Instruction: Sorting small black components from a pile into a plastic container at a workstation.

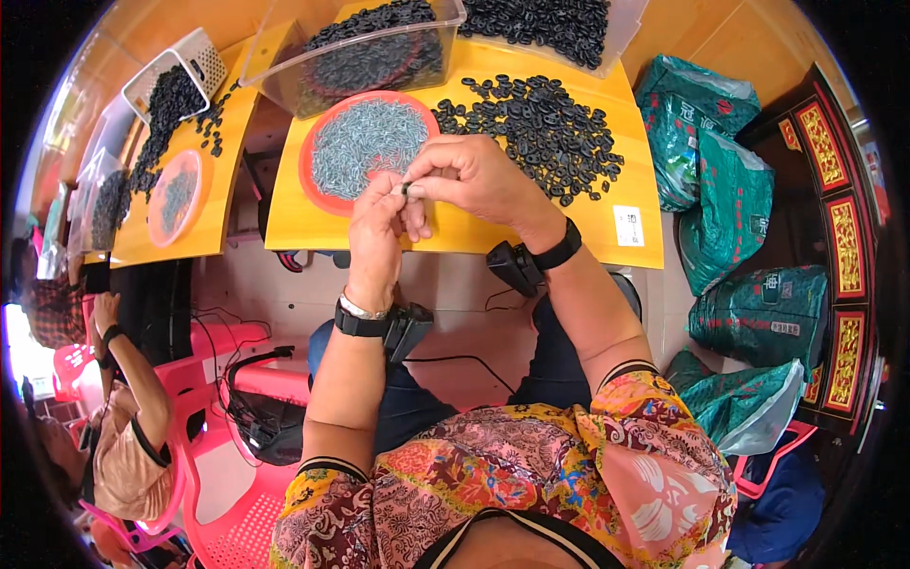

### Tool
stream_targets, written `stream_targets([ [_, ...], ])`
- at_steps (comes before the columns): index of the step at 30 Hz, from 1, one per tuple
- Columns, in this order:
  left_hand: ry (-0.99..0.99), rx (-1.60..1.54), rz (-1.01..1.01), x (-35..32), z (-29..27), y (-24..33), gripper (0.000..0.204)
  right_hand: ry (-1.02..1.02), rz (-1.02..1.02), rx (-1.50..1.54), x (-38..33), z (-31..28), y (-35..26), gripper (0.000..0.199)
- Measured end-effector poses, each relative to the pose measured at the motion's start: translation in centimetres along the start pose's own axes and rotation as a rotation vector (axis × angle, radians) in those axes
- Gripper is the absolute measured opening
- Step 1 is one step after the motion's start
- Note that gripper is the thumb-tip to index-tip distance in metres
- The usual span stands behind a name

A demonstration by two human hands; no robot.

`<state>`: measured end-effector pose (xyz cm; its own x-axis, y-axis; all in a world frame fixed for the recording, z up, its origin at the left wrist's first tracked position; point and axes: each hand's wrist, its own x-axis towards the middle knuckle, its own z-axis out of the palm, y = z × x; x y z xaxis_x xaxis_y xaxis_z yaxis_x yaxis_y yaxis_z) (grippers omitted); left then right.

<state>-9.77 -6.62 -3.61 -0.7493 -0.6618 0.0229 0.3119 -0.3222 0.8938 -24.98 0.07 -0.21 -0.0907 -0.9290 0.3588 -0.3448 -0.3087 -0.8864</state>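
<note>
Here, both hands meet above the yellow surface [303, 223], fingertips pinched together on one small black ring [406, 189]. The left hand [377, 237] comes from below, the right hand [474, 180] from the side. Just beyond them sits a red plate [313, 185] of small grey metal pieces, beside a loose pile of black rings [540, 128].

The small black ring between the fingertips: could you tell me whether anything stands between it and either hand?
Nothing visible does: the left hand and right hand both pinch the small black ring directly.
</note>
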Motion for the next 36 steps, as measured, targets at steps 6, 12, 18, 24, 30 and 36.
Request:
stream_targets([
  [6, 0.118, 0.327, 0.113, -0.1, 1.4, 0.4, 0.013, 0.091, 0.087, -0.027, 0.0, 0.1, 0.7, 0.006],
  [12, 0.151, 0.258, 0.127, 0.0, 0.4, 0.3, 0.013, 0.092, -0.117, -0.287, 0.7, 1.0, 0.6, 0.008],
  [18, 0.094, 0.188, 0.022, 0.5, -1.5, 0.6, 0.017, 0.046, -0.183, -0.458, 1.4, 1.3, 0.5, 0.010],
  [24, 0.170, 0.135, 0.138, 0.3, -2.6, 1.6, 0.014, 0.048, -0.179, -0.308, 2.3, 1.4, 1.4, 0.013],
  [30, 0.366, 0.143, 0.218, 0.7, -4.0, 2.1, 0.012, 0.105, -0.115, -0.848, 2.2, 1.7, 4.0, 0.015],
  [36, 0.388, 0.491, 0.219, 1.2, -3.9, 1.4, 0.013, 0.076, -0.112, -0.917, 2.2, 2.4, 4.4, 0.008],
])
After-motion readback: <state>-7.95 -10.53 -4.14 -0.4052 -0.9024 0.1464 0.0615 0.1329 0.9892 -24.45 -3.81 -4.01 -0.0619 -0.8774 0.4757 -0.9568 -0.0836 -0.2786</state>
